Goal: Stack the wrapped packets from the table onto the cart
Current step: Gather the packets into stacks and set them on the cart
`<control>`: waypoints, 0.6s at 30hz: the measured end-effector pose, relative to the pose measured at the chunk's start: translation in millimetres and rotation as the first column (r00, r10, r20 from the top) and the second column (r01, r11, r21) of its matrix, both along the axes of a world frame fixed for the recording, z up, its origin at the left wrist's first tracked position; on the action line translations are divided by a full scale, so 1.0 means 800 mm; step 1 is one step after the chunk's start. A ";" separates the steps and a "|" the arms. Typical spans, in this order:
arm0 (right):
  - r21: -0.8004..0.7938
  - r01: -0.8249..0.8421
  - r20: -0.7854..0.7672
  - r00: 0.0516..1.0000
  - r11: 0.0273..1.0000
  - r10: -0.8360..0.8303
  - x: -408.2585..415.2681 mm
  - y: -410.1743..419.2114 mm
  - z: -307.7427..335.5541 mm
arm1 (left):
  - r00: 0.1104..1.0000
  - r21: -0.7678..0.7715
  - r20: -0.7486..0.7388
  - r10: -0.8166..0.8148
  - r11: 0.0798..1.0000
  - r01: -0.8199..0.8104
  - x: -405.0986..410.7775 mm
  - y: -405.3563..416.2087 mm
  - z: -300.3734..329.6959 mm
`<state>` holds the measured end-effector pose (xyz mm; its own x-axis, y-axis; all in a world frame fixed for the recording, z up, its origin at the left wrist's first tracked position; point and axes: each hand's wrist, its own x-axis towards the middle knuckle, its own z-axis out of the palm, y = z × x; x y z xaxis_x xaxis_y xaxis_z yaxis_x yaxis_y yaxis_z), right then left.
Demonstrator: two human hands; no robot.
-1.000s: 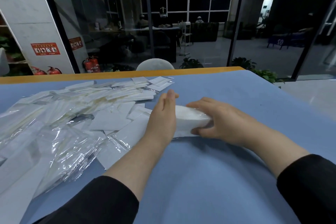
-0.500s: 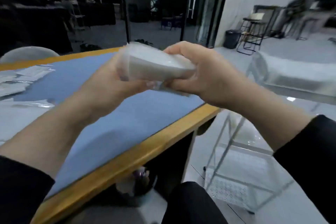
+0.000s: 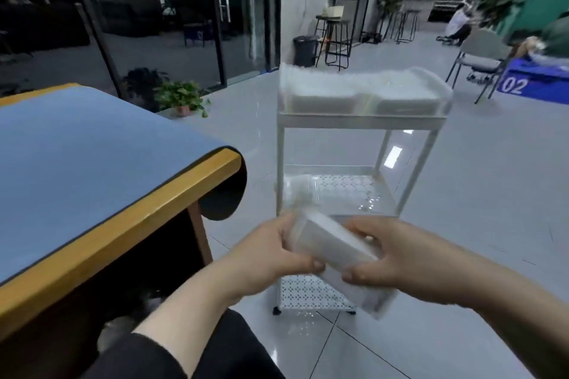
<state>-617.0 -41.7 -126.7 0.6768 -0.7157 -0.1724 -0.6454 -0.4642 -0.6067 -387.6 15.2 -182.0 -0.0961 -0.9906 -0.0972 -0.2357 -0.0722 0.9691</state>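
At lower centre, a white plastic-wrapped stack of packets (image 3: 334,251) is gripped by the closed left hand (image 3: 271,258) and right hand (image 3: 397,264), before the white three-tier metal cart (image 3: 360,123).

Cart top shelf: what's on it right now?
Two side-by-side stacks of white wrapped packets fill the cart top shelf, rising above its rim. The rim hides the lower layers, so the stacks' depth can't be judged.

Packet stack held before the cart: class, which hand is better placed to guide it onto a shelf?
Probably the right hand: it holds the packet stack on the cart's side; the left hand sits nearer the table.
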 end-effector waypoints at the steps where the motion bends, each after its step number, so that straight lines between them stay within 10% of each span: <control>1: 0.016 0.021 -0.012 1.000 1.000 -0.021 -0.006 -0.008 -0.016 | 1.000 0.025 -0.007 -0.014 1.000 0.014 -0.008 -0.011 -0.012; 18: 0.102 0.572 0.173 0.795 0.814 -0.581 0.020 -0.228 -0.128 | 0.829 -0.098 0.295 0.475 0.878 -0.468 0.027 -0.136 -0.102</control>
<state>-600.8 -223.8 -228.9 0.1633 -0.9786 -0.1248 -0.6579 -0.0137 -0.7530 -366.4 -93.2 -263.6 0.4136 -0.9101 -0.0240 -0.4575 -0.2306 0.8588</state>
